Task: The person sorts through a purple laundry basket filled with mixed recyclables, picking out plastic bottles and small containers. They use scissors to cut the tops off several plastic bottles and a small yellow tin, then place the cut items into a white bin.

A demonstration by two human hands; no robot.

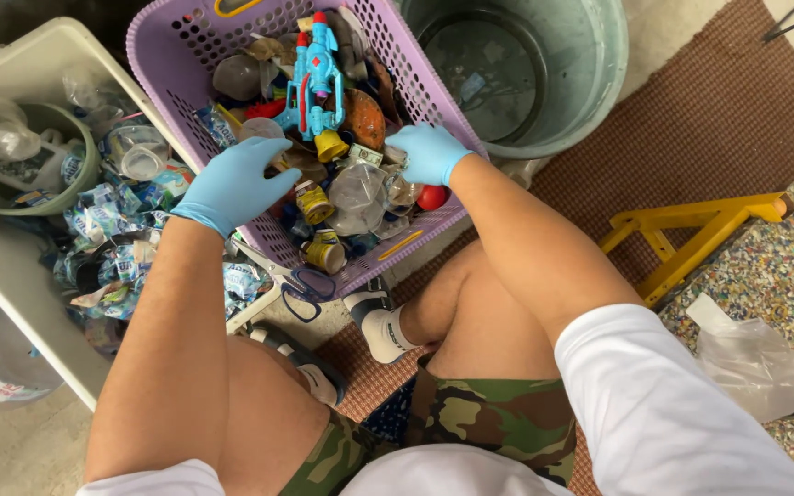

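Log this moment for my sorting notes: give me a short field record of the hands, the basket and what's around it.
left hand: blue glove, resting on the purple basket rim
right hand: blue glove, reaching among the basket's clutter
basket contents: blue toy gun, small jars, clear plastic pieces
left of basket: white bin of wrappers
behind: green bucket
right: yellow stool, plastic bag

A grey-green round bucket (544, 64) stands at the far side, on a brown woven mat (709, 129). At the right, a yellow metal frame (691, 234) lies near a speckled surface (783, 266), where a crumpled clear plastic bag (755, 363) rests. At the left, a cream-coloured bin (11, 266) holds plastic wrappers (107, 230) and a green bowl (25, 170). Blue-handled scissors (305, 287) lie on the floor, nearer.
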